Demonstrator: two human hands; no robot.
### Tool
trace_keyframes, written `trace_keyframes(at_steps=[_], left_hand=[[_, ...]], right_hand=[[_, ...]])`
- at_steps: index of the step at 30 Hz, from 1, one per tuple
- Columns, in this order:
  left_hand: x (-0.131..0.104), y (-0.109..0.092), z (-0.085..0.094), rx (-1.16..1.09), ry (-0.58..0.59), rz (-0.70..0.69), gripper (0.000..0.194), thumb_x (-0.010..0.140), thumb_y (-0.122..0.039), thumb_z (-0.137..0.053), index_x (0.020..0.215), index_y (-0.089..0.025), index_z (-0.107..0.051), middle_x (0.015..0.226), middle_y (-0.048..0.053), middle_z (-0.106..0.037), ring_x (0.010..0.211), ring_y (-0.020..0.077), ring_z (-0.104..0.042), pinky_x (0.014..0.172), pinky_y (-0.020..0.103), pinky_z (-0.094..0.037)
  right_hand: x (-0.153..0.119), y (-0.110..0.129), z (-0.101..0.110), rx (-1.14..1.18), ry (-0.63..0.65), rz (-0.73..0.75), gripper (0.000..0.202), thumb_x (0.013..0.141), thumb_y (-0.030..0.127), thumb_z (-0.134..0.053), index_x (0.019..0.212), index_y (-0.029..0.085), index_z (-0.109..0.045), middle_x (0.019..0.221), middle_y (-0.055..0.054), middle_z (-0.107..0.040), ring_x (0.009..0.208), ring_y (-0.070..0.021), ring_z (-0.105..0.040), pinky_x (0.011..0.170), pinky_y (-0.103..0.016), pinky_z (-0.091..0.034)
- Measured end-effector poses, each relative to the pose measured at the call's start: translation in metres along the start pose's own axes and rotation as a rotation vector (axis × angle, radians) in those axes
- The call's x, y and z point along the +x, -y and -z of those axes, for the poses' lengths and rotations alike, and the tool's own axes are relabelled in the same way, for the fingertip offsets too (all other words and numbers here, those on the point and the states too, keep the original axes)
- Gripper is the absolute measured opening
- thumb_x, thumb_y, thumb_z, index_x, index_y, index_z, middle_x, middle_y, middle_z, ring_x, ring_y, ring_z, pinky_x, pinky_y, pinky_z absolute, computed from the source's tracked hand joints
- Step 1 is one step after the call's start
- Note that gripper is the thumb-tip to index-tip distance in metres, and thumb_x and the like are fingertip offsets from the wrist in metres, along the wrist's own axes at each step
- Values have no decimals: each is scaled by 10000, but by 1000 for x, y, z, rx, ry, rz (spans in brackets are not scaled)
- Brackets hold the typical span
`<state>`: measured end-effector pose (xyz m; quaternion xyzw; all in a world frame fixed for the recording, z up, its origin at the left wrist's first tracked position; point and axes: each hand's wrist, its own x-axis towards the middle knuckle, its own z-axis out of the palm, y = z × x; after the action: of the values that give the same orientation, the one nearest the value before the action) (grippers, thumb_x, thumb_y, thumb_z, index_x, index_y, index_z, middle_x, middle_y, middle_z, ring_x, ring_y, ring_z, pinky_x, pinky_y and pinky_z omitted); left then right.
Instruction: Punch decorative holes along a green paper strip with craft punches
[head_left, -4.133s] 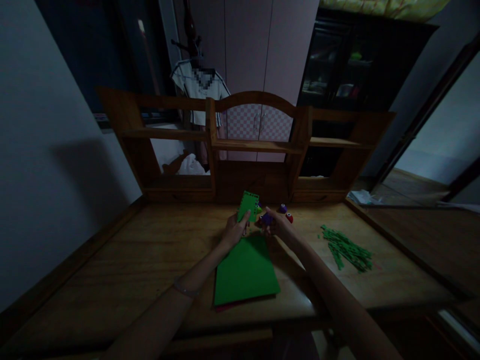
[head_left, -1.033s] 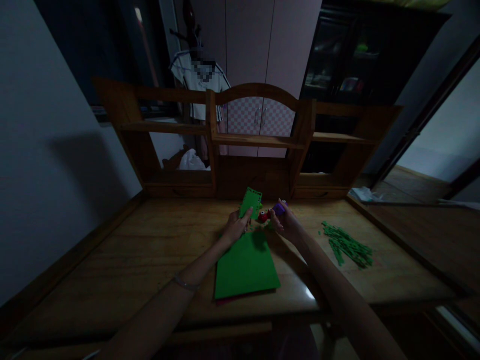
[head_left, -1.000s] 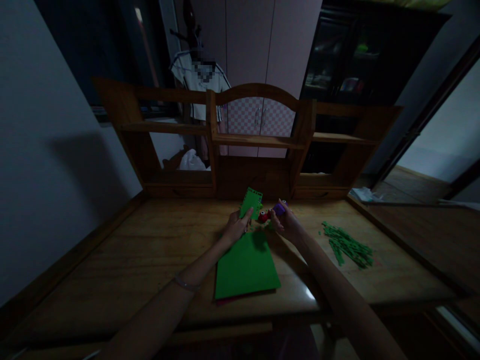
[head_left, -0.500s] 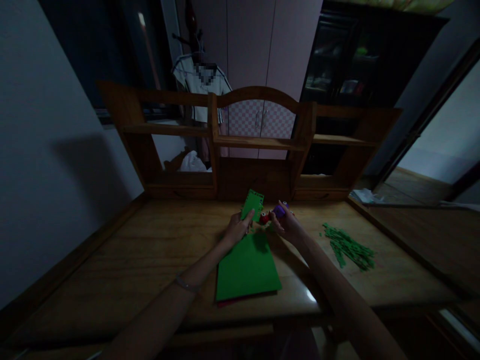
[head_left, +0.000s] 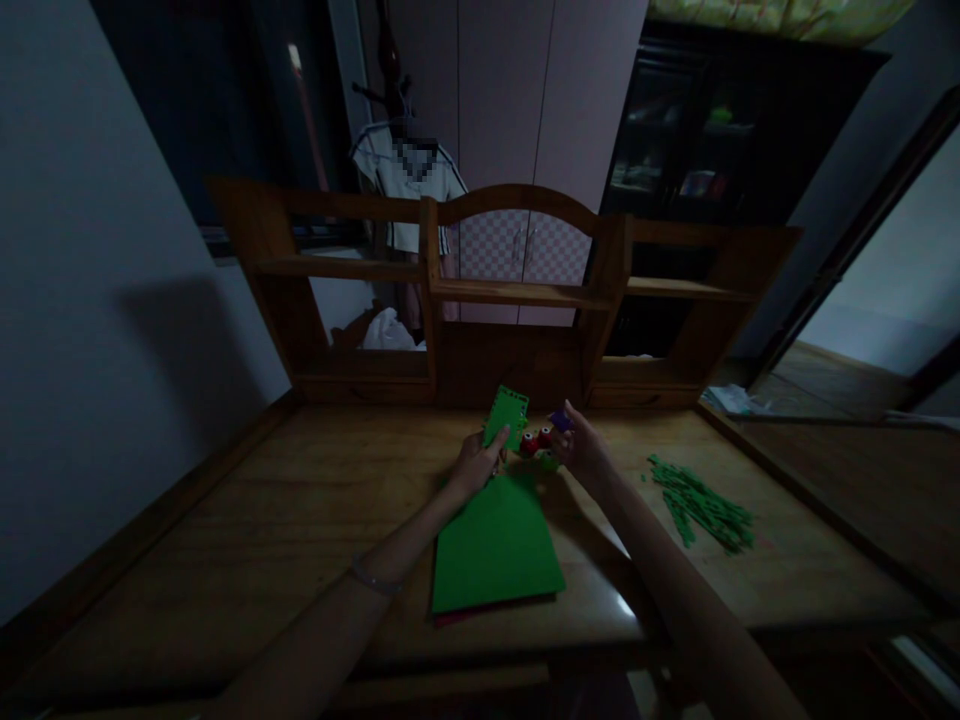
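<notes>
My left hand (head_left: pixel 478 465) grips a small green card (head_left: pixel 507 416) with its thumb on the front. Small dark notches or marks run along the card's top and right edges. To its right, my right hand (head_left: pixel 581 447) closes its fingers on a small purple object (head_left: pixel 559 420), whose kind is too dark to make out. Between the hands are small red objects (head_left: pixel 529 442) with white round spots and a small green one (head_left: pixel 549 461). Below my left hand, a large green sheet (head_left: pixel 495 550) lies on the desk with a red edge showing beneath it.
A loose pile of narrow green strips (head_left: pixel 701 503) lies on the right of the wooden desk (head_left: pixel 322 490). Along the back of the desk stands a wooden shelf unit (head_left: pixel 517 292). A wall (head_left: pixel 150 380) borders the left side.
My right hand has turned and shifted slightly with the purple object, so less of it shows. The red and green objects are more visible. The view has tilted up slightly.
</notes>
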<state>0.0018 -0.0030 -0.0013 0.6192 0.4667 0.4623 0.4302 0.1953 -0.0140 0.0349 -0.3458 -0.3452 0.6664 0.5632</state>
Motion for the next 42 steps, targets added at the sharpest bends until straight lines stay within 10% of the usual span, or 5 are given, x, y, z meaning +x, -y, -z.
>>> trace_keyframes(at_steps=[8,20,30,42], left_hand=[[-1,-2,1,-58,8,17,507,770,-629,-454,587,-164,-542,448,-5,-500,406,108,-463,436,218,-337],[-1,-4,0,-10,56,-59,498,793,-596,-444,551,-169,-532,443,-12,-495,416,117,-471,463,236,-347],[3,-11,11,29,-246,-201,368,838,-507,-448,815,-168,-589,685,24,-615,608,151,-577,575,233,-407],[19,8,10,-49,-324,-291,231,825,-363,-548,986,-202,-588,952,54,-654,883,171,-619,738,256,-479]], right_hand=[[-10,-6,-11,-151,-112,329,270,744,444,-650,831,199,-579,671,23,-596,461,-62,-510,390,-167,-372],[-8,-14,-18,-28,64,141,244,789,417,-639,867,208,-539,870,-36,-647,863,-208,-681,651,-280,-565],[-5,-13,-11,-33,15,180,251,785,416,-644,882,208,-543,929,-45,-648,939,-229,-662,722,-315,-568],[-5,-13,-8,-72,12,193,273,781,468,-626,887,224,-561,948,-37,-650,1012,-257,-631,800,-344,-552]])
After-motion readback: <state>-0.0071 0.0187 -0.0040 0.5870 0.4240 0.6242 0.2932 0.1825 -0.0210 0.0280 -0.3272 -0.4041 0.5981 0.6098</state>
